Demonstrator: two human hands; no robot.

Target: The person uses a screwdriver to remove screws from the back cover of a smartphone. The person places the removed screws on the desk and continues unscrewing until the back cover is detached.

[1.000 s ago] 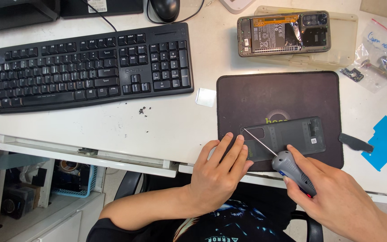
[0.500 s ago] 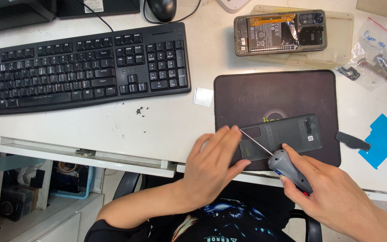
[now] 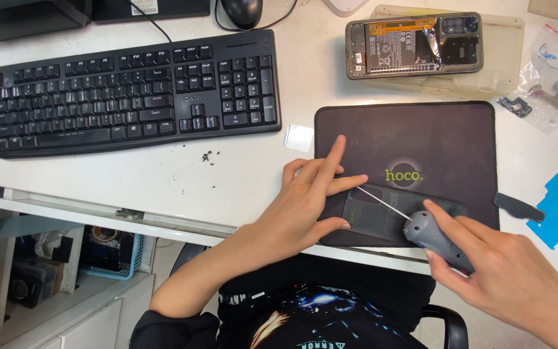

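Down at six o'clock, the left hand (image 3: 308,197) lies open, fingers spread, pressing the dark phone (image 3: 382,213) flat on the mat (image 3: 408,139). At four o'clock the right hand (image 3: 505,278) grips a grey screwdriver (image 3: 437,239), its thin shaft touching the phone. At ten o'clock sits a keyboard (image 3: 134,90); at one, an opened phone (image 3: 414,44).

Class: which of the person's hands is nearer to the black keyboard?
Left. The left hand lies at the mat's left edge, just below and right of the keyboard. The right hand holds the screwdriver much farther right, near the desk's front edge.
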